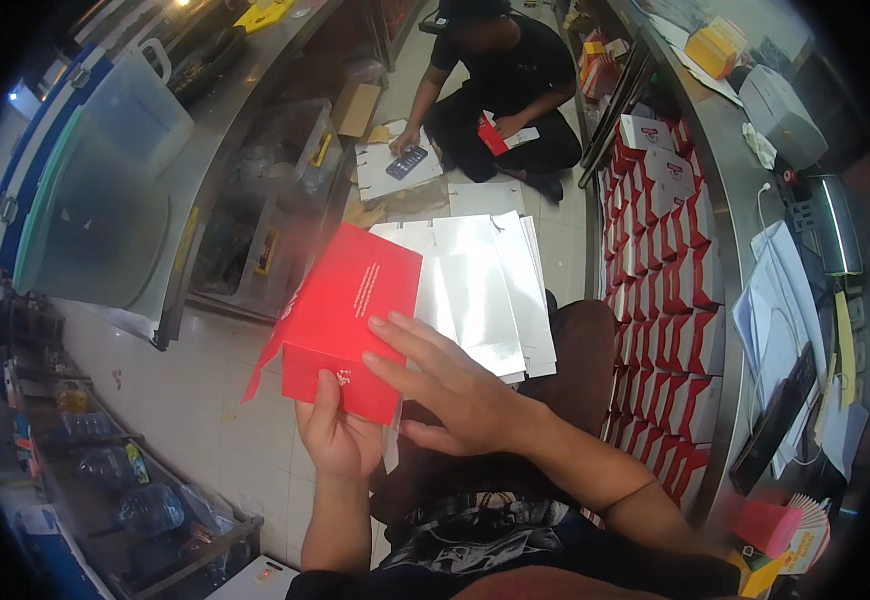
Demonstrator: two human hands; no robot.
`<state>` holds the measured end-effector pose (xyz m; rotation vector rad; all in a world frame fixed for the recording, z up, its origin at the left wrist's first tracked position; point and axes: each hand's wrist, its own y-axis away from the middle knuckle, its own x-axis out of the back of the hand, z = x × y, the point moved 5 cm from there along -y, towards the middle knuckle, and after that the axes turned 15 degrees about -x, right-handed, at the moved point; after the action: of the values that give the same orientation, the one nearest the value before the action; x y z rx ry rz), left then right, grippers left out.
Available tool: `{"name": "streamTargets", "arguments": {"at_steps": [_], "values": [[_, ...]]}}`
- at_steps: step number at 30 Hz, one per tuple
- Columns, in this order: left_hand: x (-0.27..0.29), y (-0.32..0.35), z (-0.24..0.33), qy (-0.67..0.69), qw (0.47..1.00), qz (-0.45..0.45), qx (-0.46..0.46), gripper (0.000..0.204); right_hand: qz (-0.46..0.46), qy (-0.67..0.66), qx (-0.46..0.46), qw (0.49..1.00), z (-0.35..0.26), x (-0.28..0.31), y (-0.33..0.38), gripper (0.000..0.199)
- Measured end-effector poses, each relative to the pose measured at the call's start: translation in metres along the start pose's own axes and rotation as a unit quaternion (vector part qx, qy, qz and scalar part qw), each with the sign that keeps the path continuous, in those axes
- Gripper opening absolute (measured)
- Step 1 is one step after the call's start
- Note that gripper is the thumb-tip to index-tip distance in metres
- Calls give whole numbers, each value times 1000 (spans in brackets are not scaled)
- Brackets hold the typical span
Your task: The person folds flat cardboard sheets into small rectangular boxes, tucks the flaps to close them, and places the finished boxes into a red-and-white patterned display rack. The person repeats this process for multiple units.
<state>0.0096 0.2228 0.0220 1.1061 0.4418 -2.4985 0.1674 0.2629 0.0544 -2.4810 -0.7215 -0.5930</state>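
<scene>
A red cardboard box (360, 285), partly folded with small white print, is held up in front of me. My left hand (343, 440) grips its near lower end from below, thumb pressed on the front face. My right hand (455, 390) lies against the box's right side, its fingers stretched out and spread. One red flap hangs out at the box's left. Just beyond lies a stack of flat white cardboard blanks (470, 300), shiny on top, beside my right knee. The far side of the box is hidden.
Ahead, another person (500, 80) sits on the floor with a red-and-white carton (500, 133) and a phone (407, 162). Rows of red-and-white boxes (660, 290) are stacked under the right steel counter. At left stand a steel table and a plastic tub (95, 210).
</scene>
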Motion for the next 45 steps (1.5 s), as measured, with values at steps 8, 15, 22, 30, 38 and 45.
{"name": "streamTargets", "arguments": {"at_steps": [8,15,22,30,38,45], "values": [[18,5,-21,-140,990,1,6,36,177,-316,-66,930,25,-8,17,73],[13,9,-28,-256,965,-45,24,34,205,5,-38,978,15,21,-1,50],[-7,1,-29,-162,984,-69,19,29,135,-94,-25,986,31,26,0,50],[-12,-13,-22,-107,990,-60,71,30,35,-62,37,997,21,44,-2,36],[-14,-5,-33,-124,989,-48,65,32,150,10,-11,989,24,26,0,27],[-15,-2,-28,-283,943,-149,86,29,41,-150,-129,979,37,23,7,29]]}}
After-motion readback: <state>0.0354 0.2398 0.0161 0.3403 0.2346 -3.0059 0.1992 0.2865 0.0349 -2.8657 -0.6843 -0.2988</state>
